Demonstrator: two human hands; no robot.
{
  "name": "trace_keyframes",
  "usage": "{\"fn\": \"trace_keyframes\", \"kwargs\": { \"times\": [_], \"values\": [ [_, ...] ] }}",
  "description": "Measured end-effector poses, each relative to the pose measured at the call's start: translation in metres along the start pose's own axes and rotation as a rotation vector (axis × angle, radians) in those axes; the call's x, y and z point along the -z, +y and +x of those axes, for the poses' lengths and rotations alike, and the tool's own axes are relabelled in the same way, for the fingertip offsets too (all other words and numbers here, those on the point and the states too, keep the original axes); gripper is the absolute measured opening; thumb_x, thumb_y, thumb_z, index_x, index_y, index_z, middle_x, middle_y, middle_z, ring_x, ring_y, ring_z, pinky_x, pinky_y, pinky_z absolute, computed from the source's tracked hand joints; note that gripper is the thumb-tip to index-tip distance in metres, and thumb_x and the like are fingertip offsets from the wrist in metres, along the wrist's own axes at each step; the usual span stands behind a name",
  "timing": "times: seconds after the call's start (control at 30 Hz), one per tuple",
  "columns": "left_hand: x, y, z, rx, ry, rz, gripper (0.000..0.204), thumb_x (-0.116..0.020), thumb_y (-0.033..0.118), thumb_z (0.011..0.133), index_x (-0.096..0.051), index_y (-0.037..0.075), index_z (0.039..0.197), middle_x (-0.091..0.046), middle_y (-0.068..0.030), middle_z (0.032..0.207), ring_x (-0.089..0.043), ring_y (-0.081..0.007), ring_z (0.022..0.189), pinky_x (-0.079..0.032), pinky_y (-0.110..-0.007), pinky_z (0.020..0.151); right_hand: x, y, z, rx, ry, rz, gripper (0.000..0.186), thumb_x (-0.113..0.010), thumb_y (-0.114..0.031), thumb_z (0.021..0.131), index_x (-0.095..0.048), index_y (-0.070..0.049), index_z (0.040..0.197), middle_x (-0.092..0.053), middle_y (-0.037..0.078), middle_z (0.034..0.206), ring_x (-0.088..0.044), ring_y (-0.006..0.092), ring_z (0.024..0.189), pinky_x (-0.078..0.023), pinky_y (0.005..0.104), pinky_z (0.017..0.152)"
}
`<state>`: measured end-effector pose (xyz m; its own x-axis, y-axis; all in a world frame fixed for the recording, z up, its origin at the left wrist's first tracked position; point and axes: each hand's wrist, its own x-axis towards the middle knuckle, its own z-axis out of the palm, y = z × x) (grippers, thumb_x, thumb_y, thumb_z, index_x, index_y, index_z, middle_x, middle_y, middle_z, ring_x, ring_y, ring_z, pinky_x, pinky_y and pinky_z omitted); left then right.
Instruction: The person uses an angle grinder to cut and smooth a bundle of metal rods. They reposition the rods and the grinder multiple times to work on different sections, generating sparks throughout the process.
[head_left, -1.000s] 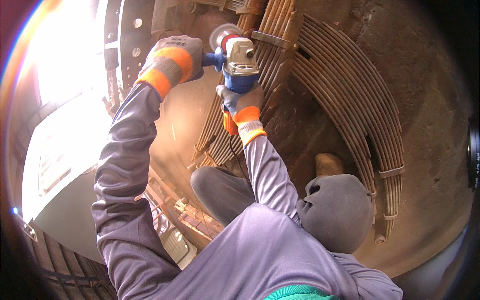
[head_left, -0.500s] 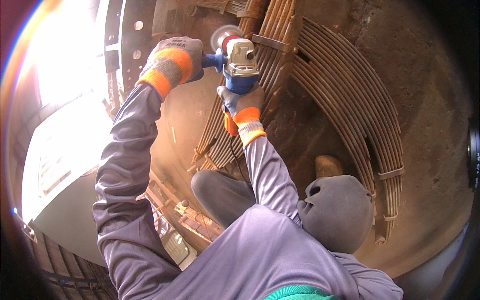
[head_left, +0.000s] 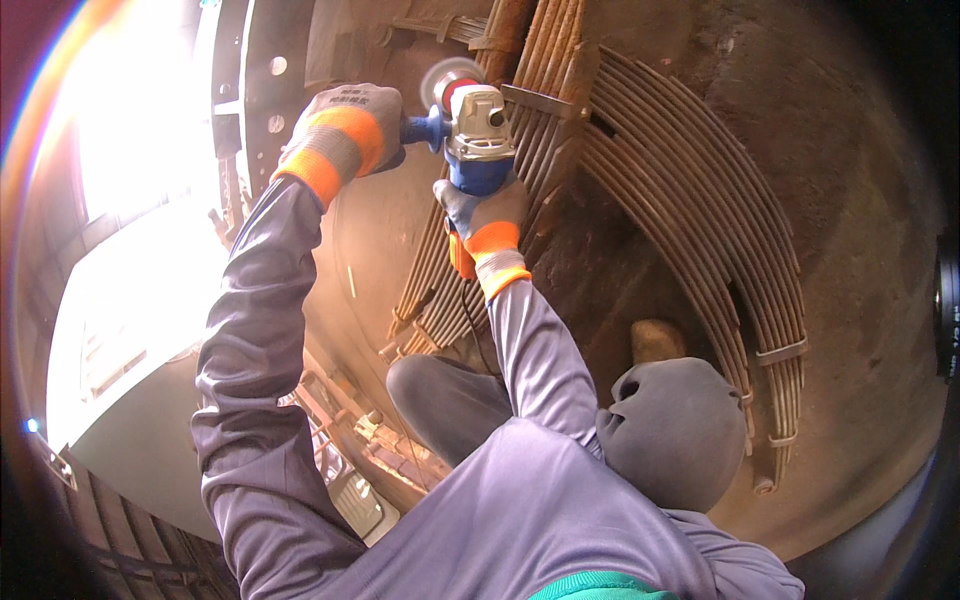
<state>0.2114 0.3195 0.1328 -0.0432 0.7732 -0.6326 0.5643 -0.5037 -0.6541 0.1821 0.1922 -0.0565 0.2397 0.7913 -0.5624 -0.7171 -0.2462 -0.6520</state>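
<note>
An angle grinder [head_left: 480, 125] with a pale metal head and blue body is held out in front of me in both gloved hands. My left hand [head_left: 350, 125], in a grey and orange glove, is closed round its blue side handle [head_left: 424, 130]. Closed round the body below the head is my right hand [head_left: 490, 212], with an orange part of the tool showing beside it. The round attachment [head_left: 450, 85] is blurred as if spinning. It appears beside a rusty stack of leaf springs [head_left: 545, 75]; whether it touches metal I cannot tell.
A second curved leaf spring stack [head_left: 710, 180], bound with clamps, lies on the brown floor [head_left: 860, 250] to the right. A cord [head_left: 473, 320] hangs below the grinder. My bent knees [head_left: 675, 430] are close by. A perforated dark beam [head_left: 275, 70] stands at far left near bright light.
The grinder and both hands sit slightly lower in the picture, and the springs have shifted a little too. Both grips are unchanged.
</note>
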Motion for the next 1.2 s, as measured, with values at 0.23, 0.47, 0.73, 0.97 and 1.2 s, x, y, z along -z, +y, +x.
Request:
{"fn": "trace_keyframes", "kwargs": {
  "times": [0.23, 0.47, 0.73, 0.97, 1.2],
  "values": [
    [-0.001, -0.002, -0.001, -0.006, 0.008, -0.011, 0.028, -0.067, 0.021, 0.086, -0.079, 0.01, 0.108, -0.077, -0.0174, 0.103, -0.074, -0.0351, 0.098, -0.058, -0.044, 0.088, -0.003, 0.006, 0.001, 0.005, 0.027, 0.011, 0.028, -0.086, -0.007, 0.071, -0.065, -0.003, 0.089, -0.067, 0.006, 0.067, -0.063, 0.0175, 0.048, -0.051, 0.0341, 0.045],
    [-0.002, -0.002, -0.001, -0.017, 0.057, -0.017, 0.029, -0.068, 0.021, 0.085, -0.079, 0.007, 0.108, -0.076, -0.0184, 0.104, -0.074, -0.0354, 0.1, -0.058, -0.043, 0.089, -0.002, -0.001, -0.001, 0.054, 0.046, -0.022, 0.028, -0.086, -0.008, 0.071, -0.066, -0.003, 0.09, -0.068, 0.006, 0.069, -0.064, 0.0177, 0.049, -0.052, 0.0346, 0.047],
    [-0.003, -0.003, 0.002, 0.002, 0.026, 0.007, 0.031, -0.068, 0.021, 0.084, -0.078, 0.007, 0.109, -0.076, -0.0192, 0.106, -0.074, -0.0358, 0.102, -0.058, -0.043, 0.09, -0.005, 0.005, 0.0, 0.04, 0.045, -0.039, 0.027, -0.086, -0.006, 0.072, -0.067, -0.003, 0.091, -0.069, 0.006, 0.07, -0.064, 0.0173, 0.05, -0.052, 0.0351, 0.047],
    [0.007, 0.0, -0.003, 0.007, -0.003, 0.023, 0.03, -0.067, 0.021, 0.085, -0.078, 0.006, 0.109, -0.076, -0.0195, 0.106, -0.074, -0.0366, 0.102, -0.058, -0.044, 0.091, -0.005, -0.003, 0.0, -0.077, 0.013, 0.031, 0.037, -0.086, -0.007, 0.067, -0.07, -0.006, 0.101, -0.074, 0.005, 0.084, -0.068, 0.0156, 0.067, -0.056, 0.0334, 0.066],
    [0.006, 0.002, -0.004, 0.024, -0.012, 0.028, 0.03, -0.067, 0.02, 0.085, -0.078, 0.006, 0.109, -0.076, -0.02, 0.107, -0.074, -0.037, 0.101, -0.058, -0.044, 0.09, -0.002, -0.011, -0.004, -0.12, 0.016, -0.01, 0.043, -0.087, -0.007, 0.064, -0.072, -0.008, 0.104, -0.075, 0.004, 0.09, -0.069, 0.0146, 0.073, -0.057, 0.0326, 0.072]
  ]
}}
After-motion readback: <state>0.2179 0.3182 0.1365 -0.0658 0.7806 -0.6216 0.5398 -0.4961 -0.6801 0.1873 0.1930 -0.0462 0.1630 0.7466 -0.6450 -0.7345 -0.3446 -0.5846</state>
